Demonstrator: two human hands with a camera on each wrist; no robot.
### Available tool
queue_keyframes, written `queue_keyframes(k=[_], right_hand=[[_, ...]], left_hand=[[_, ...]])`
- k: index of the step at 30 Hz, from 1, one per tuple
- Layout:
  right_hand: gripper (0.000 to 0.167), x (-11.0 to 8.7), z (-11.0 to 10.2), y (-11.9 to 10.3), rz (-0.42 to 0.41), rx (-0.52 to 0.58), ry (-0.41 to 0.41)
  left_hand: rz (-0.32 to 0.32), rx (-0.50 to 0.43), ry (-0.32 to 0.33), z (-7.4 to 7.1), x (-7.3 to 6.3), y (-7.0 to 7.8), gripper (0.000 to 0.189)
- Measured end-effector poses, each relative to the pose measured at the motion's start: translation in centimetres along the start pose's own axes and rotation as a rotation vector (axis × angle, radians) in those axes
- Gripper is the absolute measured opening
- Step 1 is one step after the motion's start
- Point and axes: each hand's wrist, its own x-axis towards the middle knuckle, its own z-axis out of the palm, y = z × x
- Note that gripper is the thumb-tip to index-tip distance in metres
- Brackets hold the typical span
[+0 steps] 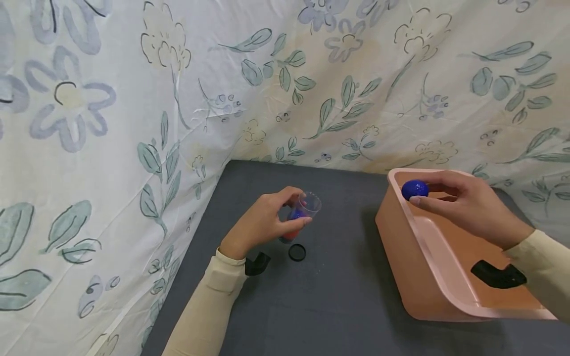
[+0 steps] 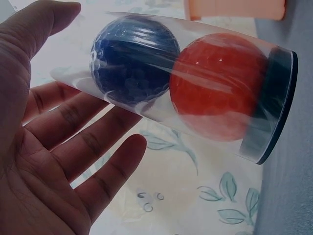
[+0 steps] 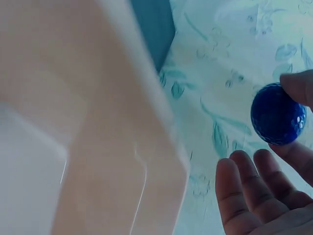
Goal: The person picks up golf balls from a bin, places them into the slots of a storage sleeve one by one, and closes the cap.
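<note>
My left hand (image 1: 271, 215) grips a clear plastic tube (image 1: 310, 203) near its open top, tilted above the dark table. Inside it, the left wrist view shows a blue golf ball (image 2: 134, 58) and, below that, a red golf ball (image 2: 220, 85) against the black-capped bottom end (image 2: 279, 105). A second blue golf ball (image 1: 415, 190) is pinched between the thumb and a fingertip of my right hand (image 1: 463, 202), over the rim of the pink bin (image 1: 418, 247). The other right fingers extend away from the ball in the right wrist view.
A black ring-shaped cap (image 1: 297, 252) lies on the dark grey table (image 1: 329, 301) just below the tube. The deep pink bin stands at the right. Flower-patterned cloth (image 1: 276, 84) hangs behind and to the left of the table. Black straps show at both wrists.
</note>
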Motion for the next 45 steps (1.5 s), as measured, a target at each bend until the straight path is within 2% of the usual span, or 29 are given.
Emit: queue_keyframes(k=[3, 9, 18, 26, 34, 40, 45], right_hand=[[0.041, 0.1, 0.4, -0.9, 0.008, 0.033, 0.006], [0.05, 0.4, 1.2, -2.8, 0.103, 0.065, -0.001], [0.056, 1.2, 3.7, -5.5, 0.12, 0.277, -0.069], [0.053, 1.9, 6.0, -8.1, 0.024, 0.36, -0.081], [0.051, 2.5, 9.1, -9.4, -0.051, 0.403, -0.069], [0.049, 2.4, 11.0, -10.4, -0.078, 0.453, -0.087], [0.046, 2.4, 12.2, -10.8, -0.093, 0.472, -0.071]], left_hand=[[0.006, -0.002, 0.003, 0.1, 0.0, 0.0, 0.044], [0.002, -0.006, 0.003, 0.3, 0.0, 0.2, 0.045], [0.0, -0.008, 0.0, 0.3, 0.0, 0.5, 0.043], [0.005, -0.013, 0.0, 0.0, 0.1, 0.7, 0.042], [0.021, -0.028, -0.005, -0.1, 0.0, 0.7, 0.044], [0.042, -0.051, -0.006, 0.1, -0.1, 0.5, 0.041], [0.06, -0.058, -0.005, 0.3, -0.1, 0.5, 0.042]])
